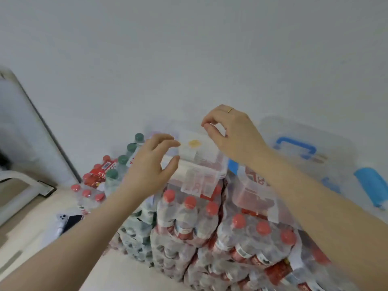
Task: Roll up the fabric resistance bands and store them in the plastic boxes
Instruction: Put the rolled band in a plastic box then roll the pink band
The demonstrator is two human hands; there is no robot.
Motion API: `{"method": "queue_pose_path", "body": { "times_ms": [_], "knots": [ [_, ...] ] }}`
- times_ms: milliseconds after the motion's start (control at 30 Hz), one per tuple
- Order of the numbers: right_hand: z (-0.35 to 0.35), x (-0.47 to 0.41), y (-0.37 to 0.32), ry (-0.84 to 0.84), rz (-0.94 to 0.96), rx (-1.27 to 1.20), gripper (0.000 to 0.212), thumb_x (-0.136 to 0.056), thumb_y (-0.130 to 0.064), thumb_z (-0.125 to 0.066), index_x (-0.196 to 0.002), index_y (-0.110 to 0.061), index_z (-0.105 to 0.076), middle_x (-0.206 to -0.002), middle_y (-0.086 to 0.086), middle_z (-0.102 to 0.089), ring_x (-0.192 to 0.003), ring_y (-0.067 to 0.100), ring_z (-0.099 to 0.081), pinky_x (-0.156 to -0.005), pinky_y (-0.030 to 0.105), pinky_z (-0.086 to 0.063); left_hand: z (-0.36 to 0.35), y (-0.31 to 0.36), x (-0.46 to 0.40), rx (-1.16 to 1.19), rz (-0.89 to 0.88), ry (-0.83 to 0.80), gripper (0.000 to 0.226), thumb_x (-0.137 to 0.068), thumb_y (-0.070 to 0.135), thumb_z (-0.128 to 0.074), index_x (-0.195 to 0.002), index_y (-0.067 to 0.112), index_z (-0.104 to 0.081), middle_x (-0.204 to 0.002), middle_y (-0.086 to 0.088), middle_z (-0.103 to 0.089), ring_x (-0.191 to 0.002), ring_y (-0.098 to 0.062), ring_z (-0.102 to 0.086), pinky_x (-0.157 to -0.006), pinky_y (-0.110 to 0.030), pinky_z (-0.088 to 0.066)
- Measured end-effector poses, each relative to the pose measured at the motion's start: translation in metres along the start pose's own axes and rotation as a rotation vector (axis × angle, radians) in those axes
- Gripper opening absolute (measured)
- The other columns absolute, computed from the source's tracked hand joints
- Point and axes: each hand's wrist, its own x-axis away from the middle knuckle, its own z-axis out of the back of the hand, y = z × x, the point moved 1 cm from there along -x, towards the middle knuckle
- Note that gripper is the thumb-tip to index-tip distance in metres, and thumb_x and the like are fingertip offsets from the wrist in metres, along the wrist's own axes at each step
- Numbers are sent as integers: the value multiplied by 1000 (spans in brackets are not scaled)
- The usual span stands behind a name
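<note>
A small clear plastic box (201, 164) with a white lid and white front latch rests on stacked packs of bottled water, against the wall. My left hand (151, 162) hovers at its left front corner, fingers spread and curved, holding nothing. My right hand (228, 133), with a ring on one finger, is above the box's back right, thumb and forefinger nearly pinched with nothing visible between them. A second clear box (252, 190) stands to the right. A bigger clear box (315, 148) with a blue handle and blue clasps stands behind it. No fabric band is visible.
Shrink-wrapped packs of red-capped bottles (210, 227) fill the lower middle and right. Green-capped bottles (123, 162) stand at the left of the stack. A phone (67, 223) lies on the pale floor at left. A white wall is behind everything.
</note>
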Motion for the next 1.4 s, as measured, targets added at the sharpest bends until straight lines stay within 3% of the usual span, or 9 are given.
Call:
{"method": "queue_pose_path", "body": {
  "times_ms": [100,267,400,500,667,767,1033,1267,1400],
  "knots": [
    [-43,-20,-42,12,-29,-26,17,-87,-15,-50,-85,-8,-66,-89,7,-64,-82,23,-60,-76,36,-48,49,-53,9,19,33,14,34,-83,29,-49,-106,9,-63,-110,1,-52,-98,-9,-51,-85,-3,-29],
    [-107,-54,-94,-1,-216,-74,14,-88,-10,-52,-87,-6,-66,-90,10,-65,-85,22,-57,-80,31,-43,109,-134,20,33,119,-99,22,-87,14,-55,-108,18,-61,-111,11,-46,-90,-7,-52,-72,-10,-35],
    [-151,-65,-117,-72,-382,-94,15,-91,-15,-50,-91,-9,-65,-94,6,-63,-84,16,-52,-73,21,-36,131,-179,12,44,144,-168,22,-89,17,-52,-109,20,-60,-113,10,-46,-92,-6,-51,-76,-15,-36],
    [-180,-68,-122,-154,-514,-122,18,-93,-17,-48,-94,-7,-64,-99,8,-64,-84,21,-57,-72,26,-43,129,-202,-1,98,168,-205,23,-89,17,-51,-110,18,-60,-115,6,-49,-94,-8,-53,-81,-19,-37],
    [-223,-88,-98,-220,-752,-128,31,-95,-17,-45,-108,8,-57,-114,22,-60,-103,34,-58,-86,38,-46,99,-228,-43,202,198,-298,25,-89,18,-49,-111,18,-59,-120,2,-50,-94,-9,-54,-83,-20,-38],
    [-248,-112,-64,-144,-915,-142,34,-94,-12,-43,-116,12,-51,-120,26,-57,-110,37,-54,-88,39,-43,78,-244,-73,209,194,-354,26,-89,19,-49,-114,19,-58,-125,0,-50,-91,-8,-52,-81,-19,-36],
    [-303,-161,12,26,-1156,-127,28,-88,-11,-46,-112,2,-50,-125,27,-49,-110,37,-51,-92,37,-42,52,-293,-133,205,226,-459,26,-91,17,-48,-115,15,-58,-126,-3,-52,-90,-11,-51,-81,-21,-34],
    [-329,-157,28,92,-1323,17,34,-90,-7,-45,-120,7,-41,-114,26,-58,-105,38,-55,-74,32,-41,12,-320,-152,339,304,-631,26,-89,10,-47,-110,17,-60,-123,0,-57,-97,-17,-59,-84,-24,-39],
    [-334,-163,28,12,-1363,229,32,-91,-19,-46,-116,1,-50,-120,17,-56,-113,34,-47,-91,38,-38,2,-330,-157,387,304,-692,23,-89,12,-48,-107,18,-60,-116,2,-59,-99,-17,-60,-80,-23,-38]
  ]
}}
